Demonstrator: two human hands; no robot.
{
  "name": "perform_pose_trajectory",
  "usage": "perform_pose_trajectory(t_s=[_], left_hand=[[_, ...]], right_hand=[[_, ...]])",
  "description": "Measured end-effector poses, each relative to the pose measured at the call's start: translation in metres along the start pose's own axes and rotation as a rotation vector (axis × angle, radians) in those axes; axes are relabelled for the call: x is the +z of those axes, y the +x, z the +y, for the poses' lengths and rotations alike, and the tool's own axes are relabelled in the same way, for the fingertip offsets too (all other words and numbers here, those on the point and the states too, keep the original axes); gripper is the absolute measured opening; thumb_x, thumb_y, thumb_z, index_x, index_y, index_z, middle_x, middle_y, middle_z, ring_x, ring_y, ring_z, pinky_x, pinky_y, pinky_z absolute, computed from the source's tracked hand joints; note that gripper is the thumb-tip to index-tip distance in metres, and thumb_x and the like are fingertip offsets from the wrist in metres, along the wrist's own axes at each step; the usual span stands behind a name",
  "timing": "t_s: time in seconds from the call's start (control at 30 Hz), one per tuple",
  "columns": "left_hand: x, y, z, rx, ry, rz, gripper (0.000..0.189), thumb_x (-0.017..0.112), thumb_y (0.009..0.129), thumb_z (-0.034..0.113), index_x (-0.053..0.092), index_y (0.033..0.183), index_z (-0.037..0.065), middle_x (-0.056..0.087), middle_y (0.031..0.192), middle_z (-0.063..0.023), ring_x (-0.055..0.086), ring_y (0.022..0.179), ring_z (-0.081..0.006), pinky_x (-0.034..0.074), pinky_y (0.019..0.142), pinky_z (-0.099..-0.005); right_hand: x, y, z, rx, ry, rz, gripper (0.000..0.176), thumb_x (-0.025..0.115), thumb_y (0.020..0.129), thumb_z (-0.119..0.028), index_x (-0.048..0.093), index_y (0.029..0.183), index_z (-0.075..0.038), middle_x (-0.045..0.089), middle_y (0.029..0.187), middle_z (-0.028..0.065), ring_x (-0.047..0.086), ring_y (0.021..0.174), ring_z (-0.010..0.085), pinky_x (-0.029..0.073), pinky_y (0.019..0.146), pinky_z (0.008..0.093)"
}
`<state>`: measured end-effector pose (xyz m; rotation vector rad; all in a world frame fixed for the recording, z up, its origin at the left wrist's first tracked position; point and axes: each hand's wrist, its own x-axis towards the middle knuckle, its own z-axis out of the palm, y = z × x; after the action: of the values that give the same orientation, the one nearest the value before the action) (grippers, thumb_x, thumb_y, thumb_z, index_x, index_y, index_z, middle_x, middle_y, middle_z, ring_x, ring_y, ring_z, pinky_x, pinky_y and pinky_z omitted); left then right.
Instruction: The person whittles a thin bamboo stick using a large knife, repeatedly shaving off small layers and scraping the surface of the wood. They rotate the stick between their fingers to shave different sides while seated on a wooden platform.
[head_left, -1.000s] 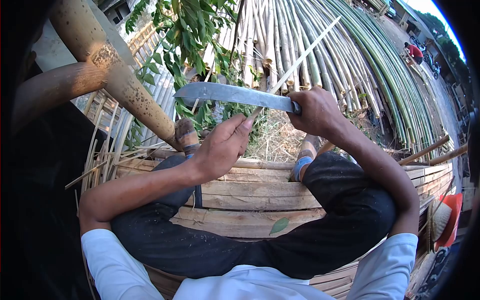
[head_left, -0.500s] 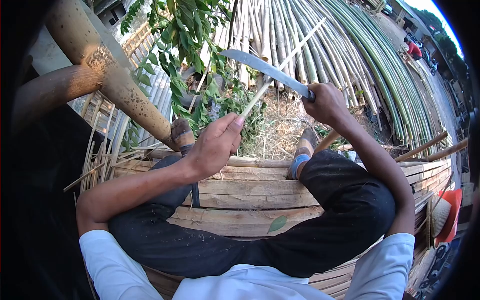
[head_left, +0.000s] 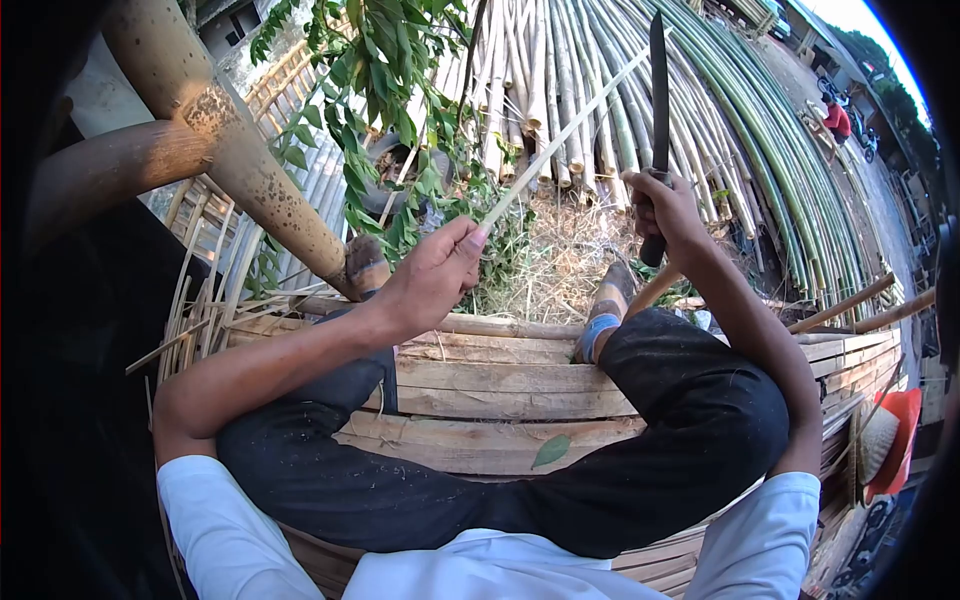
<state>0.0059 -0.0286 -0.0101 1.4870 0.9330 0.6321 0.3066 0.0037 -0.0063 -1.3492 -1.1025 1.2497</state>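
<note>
Pinched between the thumb and fingers of my left hand (head_left: 436, 275) is the near end of a long, pale bamboo strip (head_left: 562, 138). The strip slants away up to the right, over the bamboo poles in this view. My right hand (head_left: 668, 215) is wrapped round the dark handle of a machete (head_left: 659, 95). Its blade points up and away, to the right of most of the strip, and its tip lies near the strip's far end. Below both hands is the slatted bamboo bench (head_left: 500, 388) between my bent legs.
Long bamboo poles (head_left: 720, 130) lie in rows ahead. A leafy branch (head_left: 375, 90) hangs at left beside a thick bamboo post (head_left: 265, 200). Shavings (head_left: 560, 250) cover the ground past the bench. A straw hat (head_left: 875, 440) with orange is at right. A person in red (head_left: 837, 120) sits far off.
The machete has swung from lying across the strip, pointing left, to pointing upward at the right. My right hand has turned and moved slightly right; my left hand has barely moved.
</note>
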Motion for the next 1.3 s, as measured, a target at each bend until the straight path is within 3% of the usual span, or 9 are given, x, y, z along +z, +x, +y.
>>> perform_pose_trajectory(t_s=[0.07, 0.13, 0.2, 0.27, 0.47, 0.73, 0.93, 1.1, 1.3], left_hand=[[0.0, 0.0, 0.0, -0.018, -0.02, 0.0, 0.033, 0.036, 0.1, 0.034, 0.042, 0.084, 0.006, 0.039, 0.066, 0.0033, 0.034, 0.057, -0.0043, 0.033, 0.051, -0.0229], [0.001, 0.0, -0.001, -0.016, -0.064, -0.023, 0.027, 0.037, 0.1, 0.035, 0.037, 0.085, 0.013, 0.03, 0.064, 0.0073, 0.022, 0.047, -0.0007, 0.018, 0.039, -0.0178], [0.001, 0.002, -0.005, -0.019, -0.051, -0.016, 0.026, 0.037, 0.1, 0.035, 0.038, 0.086, 0.013, 0.029, 0.064, 0.0076, 0.022, 0.047, -0.0008, 0.018, 0.039, -0.0179], [0.002, 0.003, -0.005, -0.021, -0.038, -0.008, 0.026, 0.037, 0.1, 0.036, 0.039, 0.087, 0.013, 0.028, 0.064, 0.0078, 0.022, 0.047, -0.001, 0.018, 0.039, -0.0179], [0.002, 0.004, -0.011, 0.024, 0.017, 0.01, 0.026, 0.036, 0.101, 0.032, 0.044, 0.092, 0.009, 0.029, 0.064, 0.0077, 0.024, 0.049, -0.0017, 0.022, 0.042, -0.0188], [0.0, -0.002, -0.001, 0.148, 0.282, 0.117, 0.035, 0.037, 0.099, 0.031, 0.051, 0.086, 0.002, 0.043, 0.059, -0.0024, 0.042, 0.054, -0.0124, 0.035, 0.052, -0.0321], [0.002, -0.006, -0.004, 0.068, 0.22, 0.051, 0.029, 0.036, 0.101, 0.03, 0.044, 0.087, 0.006, 0.037, 0.064, 0.0047, 0.033, 0.055, -0.0029, 0.03, 0.047, -0.021], [-0.002, 0.0, -0.001, 0.13, 0.326, 0.043, 0.03, 0.037, 0.1, 0.03, 0.045, 0.087, 0.004, 0.04, 0.063, -0.0001, 0.039, 0.056, -0.0099, 0.034, 0.052, -0.0281], [-0.004, 0.005, -0.006, 0.15, 0.344, 0.064, 0.03, 0.038, 0.1, 0.031, 0.045, 0.087, 0.004, 0.04, 0.063, -0.0004, 0.038, 0.057, -0.0105, 0.033, 0.052, -0.0281]], right_hand=[[0.003, -0.001, -0.001, -0.037, -0.082, -0.064, 0.024, 0.061, 0.085, -0.021, 0.052, 0.067, -0.007, 0.04, 0.049, -0.0048, 0.037, 0.041, 0.0045, 0.031, 0.04, 0.0247], [0.016, -0.008, -0.007, -0.398, -0.838, -0.119, 0.026, 0.061, 0.085, -0.021, 0.057, 0.067, -0.002, 0.047, 0.049, 0.0013, 0.044, 0.044, 0.0094, 0.037, 0.044, 0.0299], [0.03, -0.019, -0.017, -0.468, -1.063, -0.18, 0.02, 0.064, 0.078, -0.021, 0.063, 0.073, -0.002, 0.058, 0.055, 0.0113, 0.06, 0.052, 0.0265, 0.046, 0.054, 0.039], [0.037, -0.02, -0.012, -0.719, -1.156, -0.22, 0.015, 0.065, 0.077, -0.018, 0.062, 0.074, -0.003, 0.055, 0.051, 0.008, 0.056, 0.046, 0.0221, 0.043, 0.049, 0.0364], [0.069, -0.027, -0.024, -0.485, -1.373, -0.295, 0.014, 0.063, 0.073, -0.02, 0.067, 0.073, -0.007, 0.06, 0.058, 0.0121, 0.061, 0.053, 0.0284, 0.05, 0.055, 0.0414], [0.056, -0.013, -0.019, -0.368, -1.292, -0.21, 0.016, 0.058, 0.071, -0.018, 0.067, 0.072, -0.004, 0.06, 0.058, 0.0158, 0.062, 0.054, 0.0308, 0.051, 0.06, 0.0415], [0.026, 0.001, -0.011, -0.158, -1.218, 0.008, 0.023, 0.055, 0.074, -0.019, 0.064, 0.068, 0.002, 0.058, 0.056, 0.0196, 0.062, 0.055, 0.0331, 0.05, 0.062, 0.0436], [-0.014, 0.01, 0.02, 0.177, 0.076, 0.228, 0.023, 0.055, 0.085, -0.019, 0.043, 0.067, -0.012, 0.03, 0.049, -0.0085, 0.029, 0.039, 0.0034, 0.026, 0.04, 0.0229], [0.0, -0.007, 0.004, 0.025, -0.145, -0.067, 0.026, 0.061, 0.086, -0.023, 0.048, 0.068, -0.01, 0.037, 0.051, -0.0076, 0.032, 0.04, 0.0026, 0.027, 0.039, 0.0213]])
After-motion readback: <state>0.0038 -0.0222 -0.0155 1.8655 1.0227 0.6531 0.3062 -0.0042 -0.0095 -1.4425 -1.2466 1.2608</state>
